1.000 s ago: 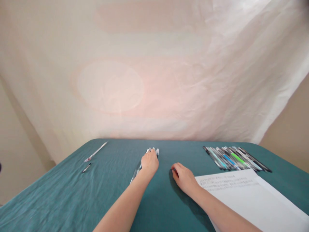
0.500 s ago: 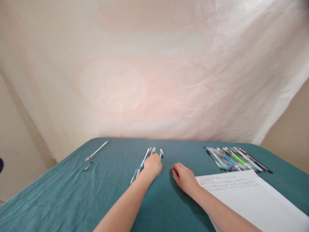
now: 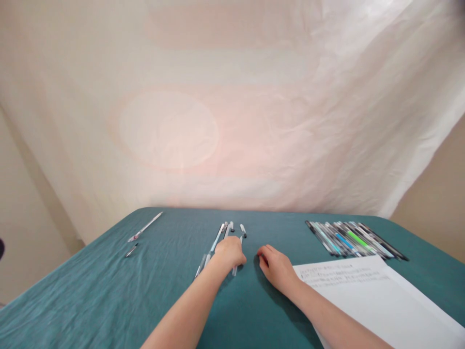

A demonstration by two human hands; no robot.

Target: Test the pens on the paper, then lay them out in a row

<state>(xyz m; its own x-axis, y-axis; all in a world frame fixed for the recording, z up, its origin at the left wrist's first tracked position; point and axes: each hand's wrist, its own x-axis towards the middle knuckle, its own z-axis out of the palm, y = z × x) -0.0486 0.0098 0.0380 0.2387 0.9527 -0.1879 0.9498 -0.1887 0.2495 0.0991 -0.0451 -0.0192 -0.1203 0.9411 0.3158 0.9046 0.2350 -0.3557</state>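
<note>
My left hand (image 3: 229, 252) is closed on a slim clear pen (image 3: 235, 269), whose ends show above and below the fingers. Just beyond it lies a short white pen cap with a dark end (image 3: 243, 230), apart from the pen. Several more pens (image 3: 217, 237) lie beside and partly under my left hand and wrist. To the right, my right hand (image 3: 275, 267) rests on the table with fingers loosely curled and the thumb apart. I see nothing in it, though its palm is hidden.
On the green tablecloth (image 3: 152, 291), a row of many pens (image 3: 352, 239) lies at the right. Sheets of paper with writing (image 3: 370, 300) lie under my right forearm. At the left are a long white pen (image 3: 146, 227) and a short dark-ended pen piece (image 3: 131, 250).
My left hand has moved slightly toward me with the pen, whose lower end now shows below the fingers. The cap stays behind, apart from it. My right hand has hardly moved.
</note>
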